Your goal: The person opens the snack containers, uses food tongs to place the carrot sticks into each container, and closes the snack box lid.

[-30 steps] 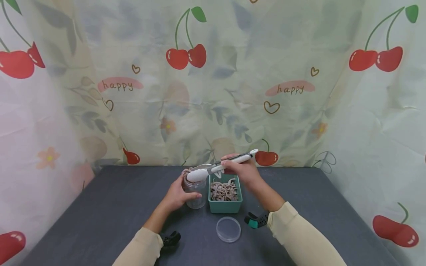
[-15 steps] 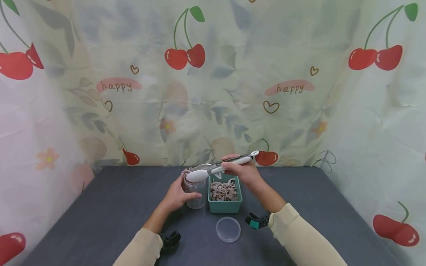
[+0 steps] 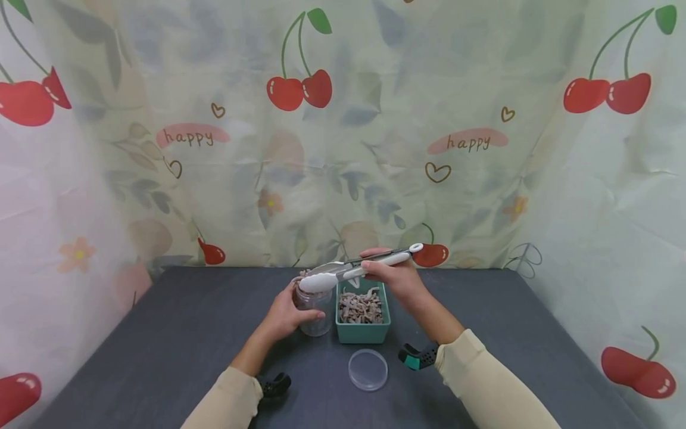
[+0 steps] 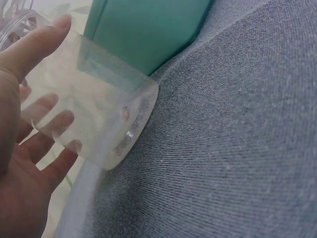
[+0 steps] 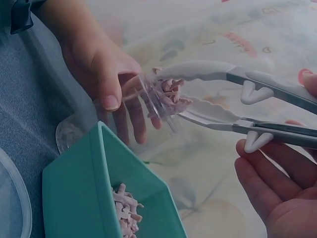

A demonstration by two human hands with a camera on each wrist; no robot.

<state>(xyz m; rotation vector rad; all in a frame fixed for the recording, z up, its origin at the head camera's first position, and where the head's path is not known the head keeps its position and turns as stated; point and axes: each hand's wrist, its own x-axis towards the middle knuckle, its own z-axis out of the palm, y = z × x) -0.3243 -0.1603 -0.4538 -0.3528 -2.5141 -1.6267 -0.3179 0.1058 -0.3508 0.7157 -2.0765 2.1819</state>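
White-tipped tongs [image 3: 354, 269] are pinched in the right hand [image 3: 393, 279], fingers and thumb curled round the handle end. Tips are nearly together on a clump of pinkish strips [image 5: 168, 94] right at the mouth of the clear jar [image 3: 313, 307]. Left hand [image 3: 284, 316] wraps the jar, fingers curled round its wall; the jar stands on the grey table [image 3: 161, 339], touching the teal tub [image 3: 362, 325] of strips.

To do this well, I'd say: keep the jar steady, get the tips inside the rim before easing the squeeze, so nothing catches on the lip.

The tongs' long axis runs nearly level, tips pointing to the person's left and slightly down, loop end up-right. A clear lid [image 3: 367, 369] lies near the tub, on the person's side.
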